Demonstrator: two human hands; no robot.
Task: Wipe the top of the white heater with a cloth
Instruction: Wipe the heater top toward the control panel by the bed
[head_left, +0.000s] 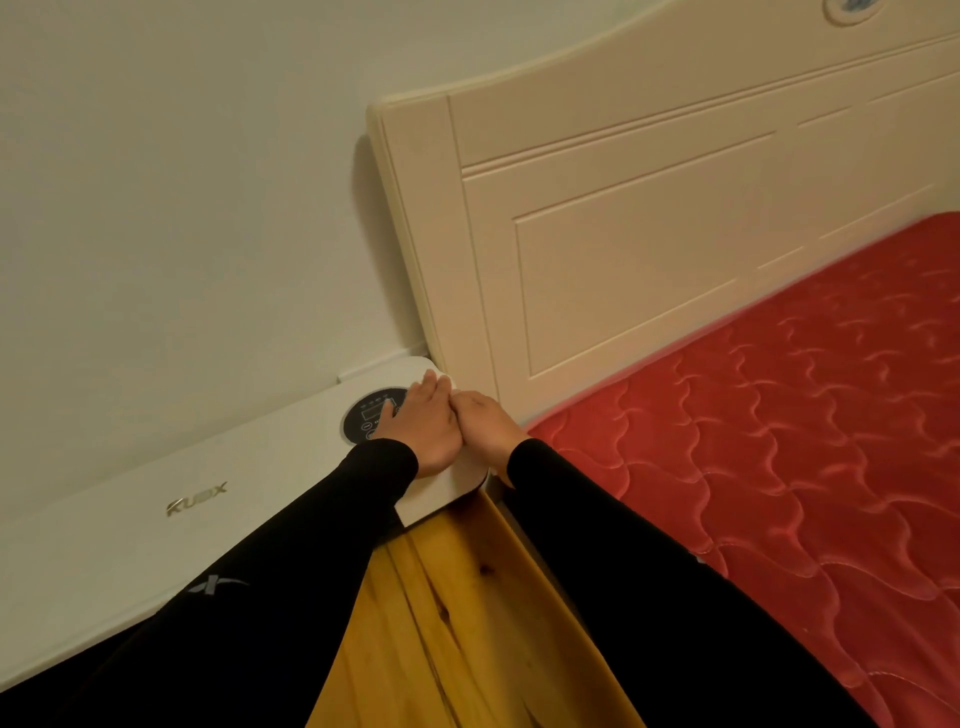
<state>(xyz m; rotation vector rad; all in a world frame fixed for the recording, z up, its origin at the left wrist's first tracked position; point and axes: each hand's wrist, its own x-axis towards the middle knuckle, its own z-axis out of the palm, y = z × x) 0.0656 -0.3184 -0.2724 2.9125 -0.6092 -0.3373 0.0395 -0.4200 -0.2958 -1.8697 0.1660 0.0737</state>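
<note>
White plastic heater (156, 525), one, one round black control panel (366, 415). Two hands: left hand (423, 426) flat, fingers spread; right hand (485, 423) curled, grip unclear.

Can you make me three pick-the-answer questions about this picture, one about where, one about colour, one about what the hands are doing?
1. Where are both hands?
A. on the mattress
B. on the heater's end nearest the headboard
C. on the floor

2. What colour is the mattress?
A. red
B. blue
C. green

3. How is the left hand?
A. in a fist
B. lifted in the air
C. lying flat, fingers stretched out

Answers:
1 B: the left hand and right hand rest on the white heater beside the headboard.
2 A: the mattress is red.
3 C: its palm lies flat, partly over the round dark control panel.
</note>
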